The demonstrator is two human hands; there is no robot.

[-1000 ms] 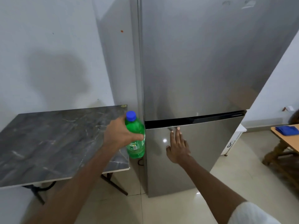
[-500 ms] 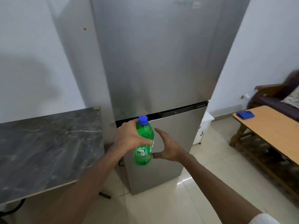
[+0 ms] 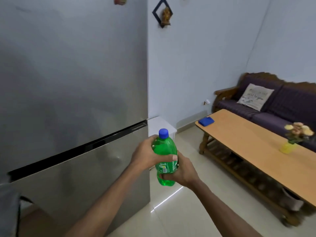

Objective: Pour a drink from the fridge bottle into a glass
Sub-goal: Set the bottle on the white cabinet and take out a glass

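Fingers (image 3: 174, 157) of both our hands now wrap the green bottle (image 3: 165, 158), our right hand (image 3: 182, 171) having left the shut fridge (image 3: 73, 82), so next we need a glass.

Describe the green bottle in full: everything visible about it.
The green bottle is translucent plastic with a blue screw cap still on and a green label with a barcode around its middle. It stands upright in mid-air in front of the fridge's right edge. The left hand wraps its upper body; the right hand grips the lower half. Its liquid level cannot be made out.
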